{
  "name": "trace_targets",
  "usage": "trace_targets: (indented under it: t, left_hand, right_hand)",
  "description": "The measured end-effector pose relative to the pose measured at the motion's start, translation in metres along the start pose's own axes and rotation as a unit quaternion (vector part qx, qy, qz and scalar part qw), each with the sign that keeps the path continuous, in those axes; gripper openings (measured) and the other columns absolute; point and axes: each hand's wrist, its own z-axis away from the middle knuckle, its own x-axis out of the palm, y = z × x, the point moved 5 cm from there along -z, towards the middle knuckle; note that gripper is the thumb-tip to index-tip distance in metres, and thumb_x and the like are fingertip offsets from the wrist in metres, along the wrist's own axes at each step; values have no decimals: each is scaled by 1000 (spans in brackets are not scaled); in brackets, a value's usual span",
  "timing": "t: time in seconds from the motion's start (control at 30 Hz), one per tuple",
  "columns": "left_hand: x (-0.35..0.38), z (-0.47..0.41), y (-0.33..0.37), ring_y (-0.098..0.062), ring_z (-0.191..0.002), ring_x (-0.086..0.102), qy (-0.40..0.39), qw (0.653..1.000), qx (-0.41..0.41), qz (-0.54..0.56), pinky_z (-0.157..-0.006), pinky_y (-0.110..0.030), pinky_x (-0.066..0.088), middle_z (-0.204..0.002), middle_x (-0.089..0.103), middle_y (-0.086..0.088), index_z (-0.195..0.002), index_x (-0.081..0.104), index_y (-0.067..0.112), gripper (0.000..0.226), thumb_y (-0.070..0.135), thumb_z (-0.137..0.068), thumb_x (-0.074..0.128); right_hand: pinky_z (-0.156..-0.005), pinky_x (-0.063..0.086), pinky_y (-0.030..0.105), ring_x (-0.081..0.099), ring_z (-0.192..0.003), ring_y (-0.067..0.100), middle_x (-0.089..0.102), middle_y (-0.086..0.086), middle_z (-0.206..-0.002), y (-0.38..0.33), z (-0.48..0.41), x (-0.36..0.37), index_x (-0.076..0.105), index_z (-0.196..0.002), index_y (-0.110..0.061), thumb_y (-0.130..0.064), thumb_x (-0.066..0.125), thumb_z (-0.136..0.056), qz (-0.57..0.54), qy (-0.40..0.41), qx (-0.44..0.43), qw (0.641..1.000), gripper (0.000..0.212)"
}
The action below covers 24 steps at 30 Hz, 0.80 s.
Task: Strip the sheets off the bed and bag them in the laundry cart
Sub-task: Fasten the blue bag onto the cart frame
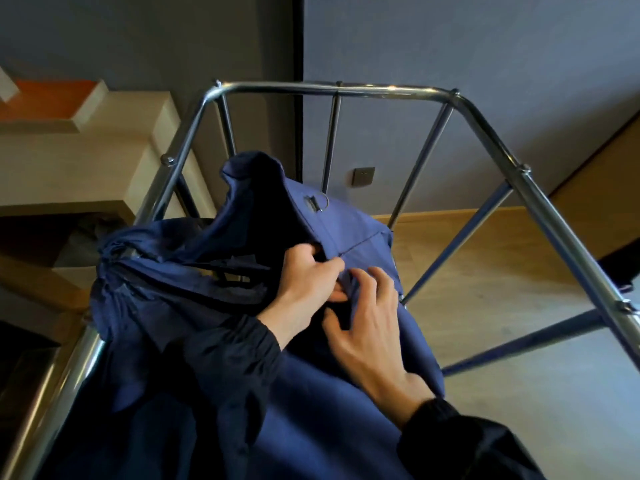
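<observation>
A dark blue laundry bag [194, 306] hangs inside the chrome laundry cart frame [540, 202], bunched over the frame's left rail. A metal ring [317, 202] is fixed near the bag's raised top edge. My left hand [304, 282] grips a fold of the blue fabric at the bag's rim, fingers curled round it. Just to its right, my right hand [367, 323] pinches the same seam with spread, bent fingers. Both wrists wear dark sleeves. No bed sheets are visible in this view.
A beige stepped cabinet [104, 157] with an orange surface [52, 98] stands at the left. Grey walls and a wall socket [363, 176] lie behind the cart. Wooden floor [485, 289] shows through the frame on the right.
</observation>
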Motion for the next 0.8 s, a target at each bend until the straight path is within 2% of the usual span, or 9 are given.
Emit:
trace_targets:
  t: [0.1,0.17,0.27,0.33,0.4,0.47,0.53,0.63,0.8]
  left_hand:
    - [9,1,6,-33,-75,70,-33,999,14,-25,-64,-52,59,-76,69,-16,-78,64,-5,14,7,-72,59]
    - [12,4,2,-33,-82,71,-57,998,-3,-3,-73,-49,59,-88,72,-20,-87,67,-5,13,3,-80,59]
    - [13,5,-10,-30,-79,71,-72,996,-41,34,-69,-36,60,-98,71,-23,-100,65,-2,14,3,-91,56]
    - [10,3,-15,-29,-85,71,-51,995,-60,62,-74,-42,60,-100,71,-18,-101,65,4,12,8,-92,58]
    - [5,1,-16,-32,-90,70,-16,993,-60,96,-79,-52,57,-100,72,-17,-96,65,6,10,9,-93,57]
    - [0,2,-15,-34,-90,70,3,992,-67,106,-76,-53,57,-98,71,-20,-89,64,4,14,6,-96,52]
    - [-8,3,-18,-32,-84,70,12,990,-76,119,-67,-45,60,-96,70,-20,-88,63,3,17,4,-97,48]
    - [-30,-5,-18,-24,-71,69,31,978,-97,182,-51,-34,58,-87,68,-14,-90,60,6,18,2,-98,45]
    - [-48,-22,-14,-18,-56,70,25,966,-124,223,-45,-31,55,-79,69,-11,-89,61,6,21,-2,-98,43]
  right_hand:
    - [-85,43,39,50,-112,33,35,7,-136,14,-1,1,39,-136,-15,-18,58,-83,2,-11,84,996,56]
    - [-85,44,40,54,-104,37,40,8,-129,24,-6,-5,42,-138,-15,-8,53,-87,-7,-15,116,993,53]
    - [-78,46,41,56,-87,35,49,8,-102,24,-10,-15,59,-118,-13,-4,50,-82,-8,11,71,997,38]
    - [-68,43,40,53,-75,32,46,4,-91,20,-5,-13,63,-102,-13,-8,45,-76,7,9,42,999,32]
    - [-65,42,42,52,-69,31,43,3,-88,15,5,-6,61,-100,-13,-10,42,-73,11,-6,27,1000,33]
    - [-65,47,44,54,-70,35,43,4,-90,13,13,3,60,-113,-12,-11,42,-74,15,-27,27,999,42]
    - [-64,50,44,58,-72,36,48,5,-93,9,16,8,57,-123,-11,-15,46,-76,19,-43,-12,999,48]
    - [-74,51,38,61,-87,26,53,1,-108,14,25,15,50,-134,-17,-32,45,-86,-1,-79,-53,995,51]
    - [-91,44,39,55,-117,28,43,3,-133,62,51,33,36,-141,-18,-34,51,-91,28,-121,128,984,55]
